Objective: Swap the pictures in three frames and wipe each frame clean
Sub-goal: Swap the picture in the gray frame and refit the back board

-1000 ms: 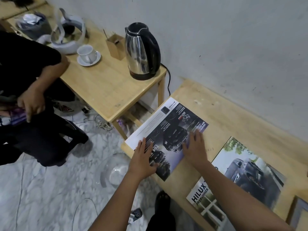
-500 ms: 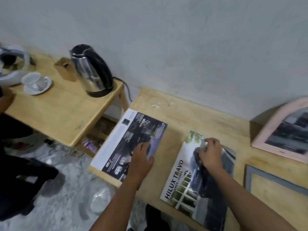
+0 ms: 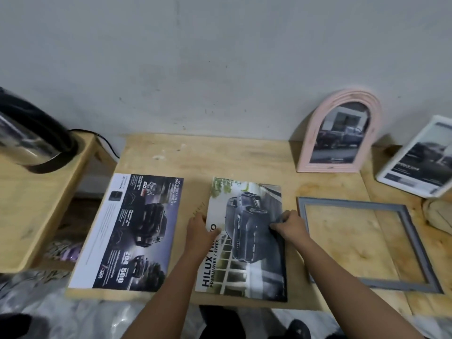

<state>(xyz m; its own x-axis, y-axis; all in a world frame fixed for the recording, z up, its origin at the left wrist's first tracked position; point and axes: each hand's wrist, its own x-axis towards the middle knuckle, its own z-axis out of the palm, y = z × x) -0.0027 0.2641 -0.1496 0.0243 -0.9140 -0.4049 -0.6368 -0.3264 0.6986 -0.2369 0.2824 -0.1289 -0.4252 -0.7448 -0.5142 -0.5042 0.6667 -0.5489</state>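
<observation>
While the kettle [image 3: 31, 140] sits off on the side table [image 3: 36, 204] to my left, everything I need is on the desk [image 3: 220, 155]. At its front left corner lies the dark car leaflet [image 3: 132, 231], flat, with its long side running from the front edge towards the back.

Just right of it my left hand [image 3: 200, 231] lies palm down on the left edge of the Hilux picture [image 3: 247, 238], fingers fairly straight, pressing rather than grasping. I cannot tell whether the thumb is tucked under the sheet. The picture lies flat in the middle of the front edge, long axis also front to back, top leaning slightly left.

My right hand [image 3: 291, 226] is curled at its right edge and seems to pinch it between thumb and fingers.

Just beside that hand the grey frame [image 3: 352, 203] lies flat and empty, bare wood showing through its opening. So the frame is to the right of the picture, and my right hand is the nearer one. I think the next move is a short carry rightward, keeping the long axis as it is.

Along the back edge a pink arched frame [image 3: 308, 133] leans on the wall with a picture in it. At the back right corner a white frame [image 3: 391, 165], also filled, stands tilted.
</observation>
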